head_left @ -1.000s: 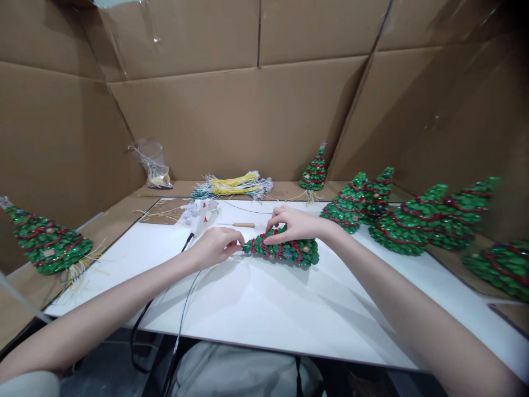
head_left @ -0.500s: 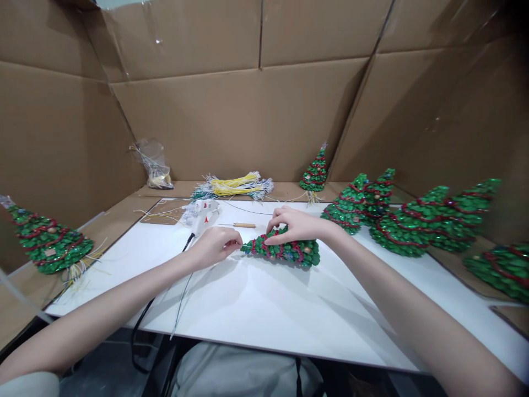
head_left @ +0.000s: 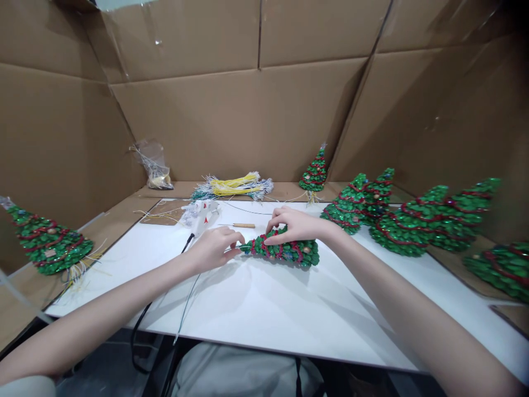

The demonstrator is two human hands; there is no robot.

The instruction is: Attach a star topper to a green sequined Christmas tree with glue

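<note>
A small green Christmas tree (head_left: 289,252) with red garland lies on its side on the white table, its tip pointing left. My right hand (head_left: 289,225) is closed over its upper side, thumb and fingers curled round the middle. At the tip, my left hand (head_left: 217,247) pinches a thin wire (head_left: 187,309), part of which trails down across the table to its front edge. How the wire enters the tip is too small to tell. Just behind my left hand lie a white glue gun (head_left: 203,216) and a wooden-handled awl (head_left: 243,225).
Several decorated trees (head_left: 405,229) stand at the right, one tree (head_left: 314,172) at the back and one tree (head_left: 52,240) at the left. Bundled wires (head_left: 233,186) lie along the back beside a plastic bag (head_left: 152,165). A black cord (head_left: 144,317) hangs over the front edge. Cardboard walls (head_left: 185,121) enclose the table.
My left hand has shifted slightly at the tip, its fingers a little more spread. The trailing wire has swung slightly right. My right hand and the tree are nearly still.
</note>
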